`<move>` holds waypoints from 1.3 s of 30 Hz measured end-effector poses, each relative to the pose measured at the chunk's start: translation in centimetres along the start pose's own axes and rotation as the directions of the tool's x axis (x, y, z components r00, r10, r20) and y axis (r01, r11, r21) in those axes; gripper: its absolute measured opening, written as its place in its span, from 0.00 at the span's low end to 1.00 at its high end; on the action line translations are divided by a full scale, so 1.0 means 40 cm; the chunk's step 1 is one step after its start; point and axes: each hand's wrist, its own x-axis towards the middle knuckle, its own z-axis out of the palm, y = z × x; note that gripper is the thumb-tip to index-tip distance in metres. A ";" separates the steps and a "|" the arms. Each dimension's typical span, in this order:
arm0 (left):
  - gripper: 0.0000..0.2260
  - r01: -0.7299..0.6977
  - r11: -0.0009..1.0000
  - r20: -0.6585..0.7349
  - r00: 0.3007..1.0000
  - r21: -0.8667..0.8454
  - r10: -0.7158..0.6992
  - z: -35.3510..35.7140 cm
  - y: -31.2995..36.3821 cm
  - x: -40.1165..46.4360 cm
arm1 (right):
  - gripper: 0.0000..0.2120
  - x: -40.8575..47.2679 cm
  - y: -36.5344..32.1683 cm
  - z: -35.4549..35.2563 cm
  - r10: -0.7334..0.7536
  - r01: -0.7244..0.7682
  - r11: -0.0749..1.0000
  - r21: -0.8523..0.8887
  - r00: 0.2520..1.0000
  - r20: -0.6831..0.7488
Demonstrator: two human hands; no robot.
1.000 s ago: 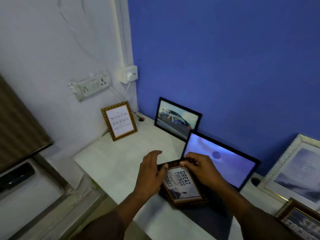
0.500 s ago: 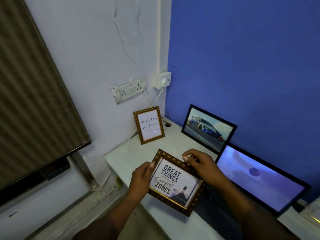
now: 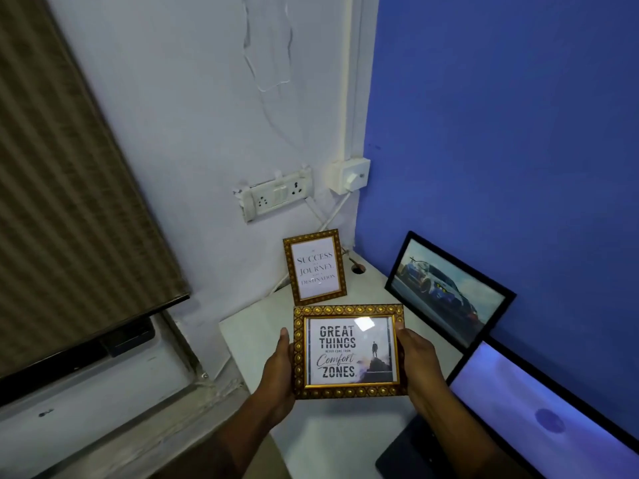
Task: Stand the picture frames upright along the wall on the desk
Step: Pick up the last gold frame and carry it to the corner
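A gold-patterned frame reading "Great Things... Comfort Zones" (image 3: 349,351) is held upright above the white desk (image 3: 252,335), facing me. My left hand (image 3: 279,371) grips its left edge and my right hand (image 3: 418,361) grips its right edge. Behind it a smaller gold frame with "Success Journey Destination" (image 3: 315,266) leans on the white wall. A black-framed car picture (image 3: 446,288) leans on the blue wall. At the lower right, a larger black frame with a pale blue picture (image 3: 539,413) also leans on the blue wall.
A socket strip (image 3: 275,197) and a plugged adapter (image 3: 349,175) sit on the white wall, with cables running down to a hole in the desk (image 3: 358,268). A striped blind (image 3: 58,202) covers the window on the left. A dark flat object (image 3: 401,451) lies on the desk at lower right.
Both hands lifted the "Comfort Zones" frame off the desk, turned it level and face-on, and carried it left toward the corner. My view swung left with it.
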 end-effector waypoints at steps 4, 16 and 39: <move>0.36 0.141 0.990 0.182 0.973 0.020 -0.142 0.032 -0.001 0.021 | 0.20 0.036 -0.008 -0.022 -0.069 0.069 0.997 0.021 0.998 -0.002; 0.34 0.277 0.961 0.200 0.941 0.010 -0.274 -0.025 0.017 0.235 | 0.14 0.194 0.047 0.038 -0.102 0.121 0.984 -0.130 0.985 0.140; 0.22 0.264 0.956 -0.055 0.964 0.126 -0.259 -0.038 0.017 0.759 | 0.29 0.603 0.170 0.163 0.422 -0.356 0.875 0.328 0.893 -0.157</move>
